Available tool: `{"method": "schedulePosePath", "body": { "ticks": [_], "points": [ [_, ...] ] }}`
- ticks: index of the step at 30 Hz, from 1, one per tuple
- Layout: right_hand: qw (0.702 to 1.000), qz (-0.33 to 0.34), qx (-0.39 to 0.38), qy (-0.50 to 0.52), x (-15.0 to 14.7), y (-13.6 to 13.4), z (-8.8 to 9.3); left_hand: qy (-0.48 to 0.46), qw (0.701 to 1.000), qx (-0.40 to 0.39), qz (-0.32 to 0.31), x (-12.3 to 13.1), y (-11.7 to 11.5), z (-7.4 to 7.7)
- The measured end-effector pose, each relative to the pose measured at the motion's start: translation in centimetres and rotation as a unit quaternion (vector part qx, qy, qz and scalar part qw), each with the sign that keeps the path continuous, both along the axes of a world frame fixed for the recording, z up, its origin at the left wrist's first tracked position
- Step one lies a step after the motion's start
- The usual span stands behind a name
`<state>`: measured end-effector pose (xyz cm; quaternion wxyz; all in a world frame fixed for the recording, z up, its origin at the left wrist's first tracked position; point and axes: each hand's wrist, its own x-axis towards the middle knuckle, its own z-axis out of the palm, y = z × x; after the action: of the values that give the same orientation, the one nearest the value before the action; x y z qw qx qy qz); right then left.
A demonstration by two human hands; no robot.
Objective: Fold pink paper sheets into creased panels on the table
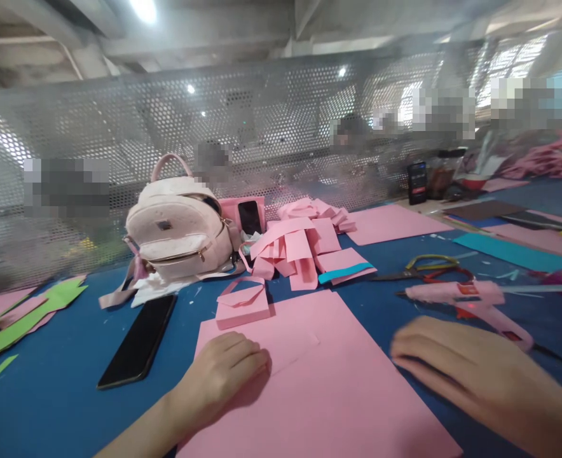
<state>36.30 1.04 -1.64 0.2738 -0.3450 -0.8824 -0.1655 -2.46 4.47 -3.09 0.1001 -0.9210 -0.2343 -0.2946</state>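
My left hand (pixel 228 369) rests on a large pink sheet of card (pixel 338 394), its fingers curled in. What they hold, if anything, is hidden. A thin pale line or edge runs across the sheet beside those fingers. Just beyond lies a small folded pink paper bag (pixel 243 304) with a strip handle. My right hand (pixel 452 362) hovers right of the sheet, slightly blurred, its fingers loosely stretched with nothing visible in them. Nearest to it is a pink hot glue gun (pixel 472 294), lying on its side with its cord running right.
Behind the sheet are a pile of folded pink pieces (pixel 300 238) and a pale backpack (pixel 180 222). A black phone (pixel 138 343) lies left, near green strips (pixel 37 315). Scissors (pixel 431 264) and a teal strip (pixel 519 251) lie right. A perforated metal screen (pixel 271 114) borders the table.
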Motion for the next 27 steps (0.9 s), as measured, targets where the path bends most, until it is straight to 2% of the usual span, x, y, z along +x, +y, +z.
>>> {"method": "schedulePosePath", "body": {
  "ticks": [2, 3, 5, 8, 11, 14, 16, 21, 27],
  "points": [
    [0.996, 0.079, -0.001, -0.044, -3.9, 2.3, 2.8, -0.007, 1.000, 0.003, 0.003, 0.2, -0.1, 0.4],
    [0.993, 0.098, 0.014, -0.064, -5.2, 3.3, 3.4, -0.007, 1.000, 0.004, 0.004, 0.3, -0.2, 0.6],
    [0.984, 0.140, 0.032, -0.108, -6.7, 5.0, 3.2, -0.004, 1.000, 0.007, 0.004, 0.3, -0.4, 0.8],
    [0.974, 0.175, 0.018, -0.140, -7.3, 6.7, 1.7, -0.003, 1.000, -0.012, 0.018, 0.0, -0.9, 0.8],
    [0.976, 0.154, -0.087, -0.124, -7.6, 7.5, 0.9, -0.021, 0.988, -0.133, 0.075, 0.0, -1.4, 0.7],
    [0.962, 0.123, -0.225, -0.093, -7.9, 7.8, 1.0, -0.040, 0.944, -0.290, 0.154, 0.5, -1.9, 1.0],
    [0.949, 0.112, -0.286, -0.067, -8.1, 8.0, 1.2, -0.041, 0.920, -0.341, 0.187, 1.2, -2.1, 1.3],
    [0.932, 0.105, -0.345, -0.021, -8.2, 8.3, 1.1, -0.022, 0.905, -0.362, 0.222, 2.4, -2.1, 1.5],
    [0.929, 0.101, -0.356, -0.010, -8.5, 8.2, 1.0, -0.028, 0.902, -0.368, 0.225, 2.7, -2.0, 1.4]
  ]
}}
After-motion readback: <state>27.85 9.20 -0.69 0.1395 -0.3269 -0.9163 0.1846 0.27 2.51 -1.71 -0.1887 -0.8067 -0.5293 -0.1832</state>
